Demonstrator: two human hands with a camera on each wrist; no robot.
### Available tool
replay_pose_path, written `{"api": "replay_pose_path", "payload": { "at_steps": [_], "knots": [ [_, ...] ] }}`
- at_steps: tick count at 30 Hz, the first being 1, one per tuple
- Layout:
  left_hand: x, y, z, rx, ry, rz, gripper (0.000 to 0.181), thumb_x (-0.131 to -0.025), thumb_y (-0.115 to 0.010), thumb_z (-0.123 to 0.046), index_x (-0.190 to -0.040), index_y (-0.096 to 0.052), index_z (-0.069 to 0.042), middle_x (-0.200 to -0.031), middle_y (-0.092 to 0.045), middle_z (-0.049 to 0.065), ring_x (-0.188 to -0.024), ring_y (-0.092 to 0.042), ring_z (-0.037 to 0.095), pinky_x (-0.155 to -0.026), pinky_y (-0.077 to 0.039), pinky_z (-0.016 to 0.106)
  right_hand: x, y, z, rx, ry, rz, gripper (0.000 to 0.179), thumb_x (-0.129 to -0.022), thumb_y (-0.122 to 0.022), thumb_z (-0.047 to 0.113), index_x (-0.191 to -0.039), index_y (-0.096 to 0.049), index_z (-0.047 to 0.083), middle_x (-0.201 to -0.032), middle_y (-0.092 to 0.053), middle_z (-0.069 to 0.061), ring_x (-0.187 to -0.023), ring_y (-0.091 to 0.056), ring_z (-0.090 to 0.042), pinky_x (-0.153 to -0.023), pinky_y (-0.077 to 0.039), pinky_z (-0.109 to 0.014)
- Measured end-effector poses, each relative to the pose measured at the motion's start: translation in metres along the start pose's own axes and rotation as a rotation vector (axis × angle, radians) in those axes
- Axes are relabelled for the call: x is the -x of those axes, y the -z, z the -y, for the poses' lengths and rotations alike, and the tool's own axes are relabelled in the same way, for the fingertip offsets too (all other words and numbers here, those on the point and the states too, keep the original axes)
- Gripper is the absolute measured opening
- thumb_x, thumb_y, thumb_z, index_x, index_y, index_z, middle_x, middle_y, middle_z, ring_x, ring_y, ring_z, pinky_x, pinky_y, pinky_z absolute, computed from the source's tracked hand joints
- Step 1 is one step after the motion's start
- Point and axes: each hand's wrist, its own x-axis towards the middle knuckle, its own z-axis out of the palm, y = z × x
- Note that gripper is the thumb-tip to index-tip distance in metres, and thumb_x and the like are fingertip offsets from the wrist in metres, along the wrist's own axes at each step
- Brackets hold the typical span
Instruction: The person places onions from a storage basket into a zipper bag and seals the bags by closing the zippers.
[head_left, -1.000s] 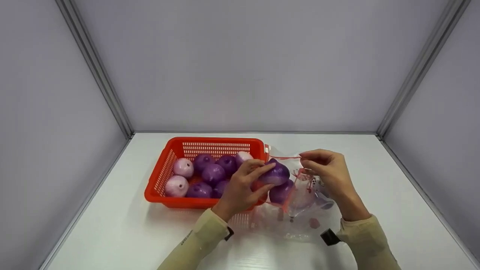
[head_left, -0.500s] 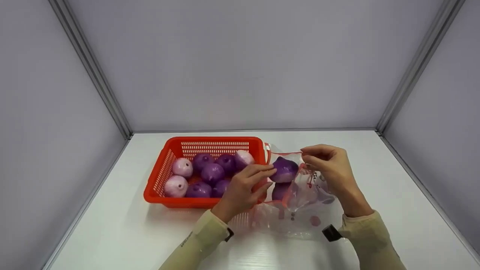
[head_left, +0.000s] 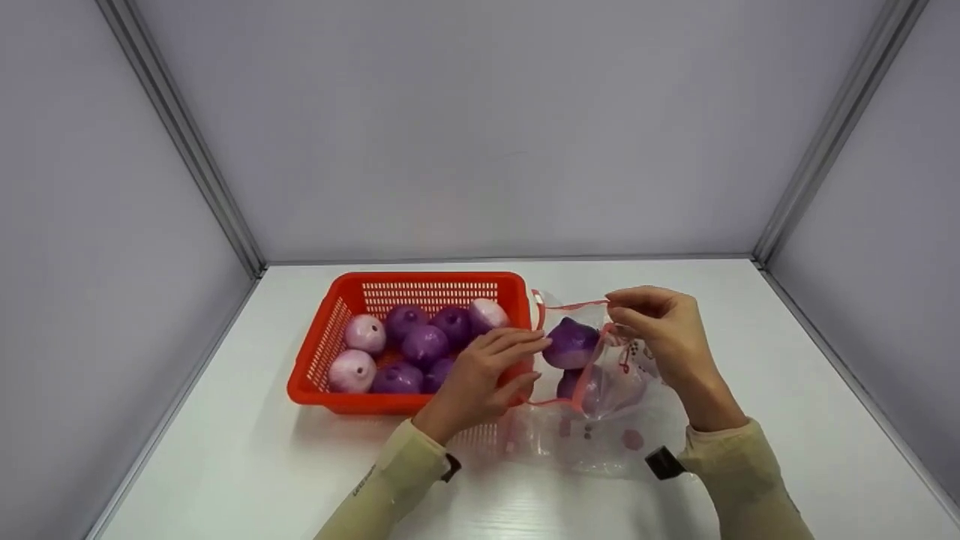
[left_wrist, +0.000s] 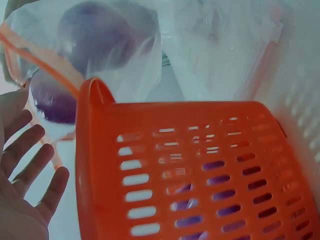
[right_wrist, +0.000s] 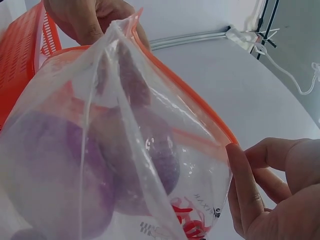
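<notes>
Pinching red-rimmed clear plastic bag (right_wrist: 205, 172) with right fingers (head_left: 628, 297), left fingers (head_left: 519, 342) spread, empty; some round purple onions (head_left: 572, 351) bagged, other onions (head_left: 425, 345) remaining in red plastic basket (head_left: 431, 277).

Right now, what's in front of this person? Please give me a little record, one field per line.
Bag: clear plastic, printed, its red-edged mouth open
Bagged onions: at least two, purple
Left hand: fingers extended by the bag's mouth, gripping nothing; contact with the upper onion unclear
Right hand: pinches the bag's red edge
Basket: red, slotted, left of the bag in the head view
Basket onions: several, purple and pale
Table: white
</notes>
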Motion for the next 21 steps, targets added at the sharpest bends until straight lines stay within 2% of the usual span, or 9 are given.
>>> {"api": "replay_pose_path", "payload": {
  "at_steps": [2,4,10,21],
  "knots": [
    [0.002,0.005,0.005,0.028,0.034,-0.025,0.045,-0.1,-0.07,-0.026,-0.143,-0.063,-0.021,-0.145,-0.063,-0.002,-0.134,-0.056,0.016,-0.118,-0.044,0.041,0.0,0.0,0.0,0.007,-0.003,0.0,0.022,-0.094,-0.069,-0.005,-0.114,-0.07,-0.016,-0.089,-0.073,0.005,-0.076,-0.073,-0.013,-0.073,-0.064,-0.028],
    [0.005,0.012,0.01,0.045,0.094,-0.034,0.046,-0.099,-0.071,-0.025,-0.144,-0.062,-0.021,-0.144,-0.063,-0.001,-0.134,-0.056,0.016,-0.118,-0.044,0.041,0.0,0.0,0.0,0.005,-0.007,0.0,0.023,-0.094,-0.07,-0.004,-0.114,-0.07,-0.016,-0.089,-0.074,0.005,-0.076,-0.073,-0.013,-0.073,-0.064,-0.028],
    [0.016,0.029,0.028,0.016,0.305,-0.002,0.052,-0.097,-0.074,-0.024,-0.147,-0.058,-0.024,-0.143,-0.062,-0.003,-0.135,-0.055,0.02,-0.119,-0.043,0.045,-0.001,0.003,0.001,0.004,-0.005,-0.005,0.023,-0.094,-0.07,-0.004,-0.114,-0.07,-0.016,-0.089,-0.073,0.005,-0.076,-0.072,-0.014,-0.073,-0.064,-0.027],
    [0.051,0.058,0.061,-0.053,0.529,0.04,0.055,-0.097,-0.074,-0.027,-0.149,-0.056,-0.028,-0.146,-0.06,0.002,-0.138,-0.053,0.027,-0.12,-0.04,0.052,-0.001,0.003,-0.003,-0.008,-0.019,-0.011,0.024,-0.094,-0.071,-0.003,-0.114,-0.07,-0.016,-0.091,-0.073,0.005,-0.078,-0.071,-0.013,-0.073,-0.064,-0.028]
  ]
}}
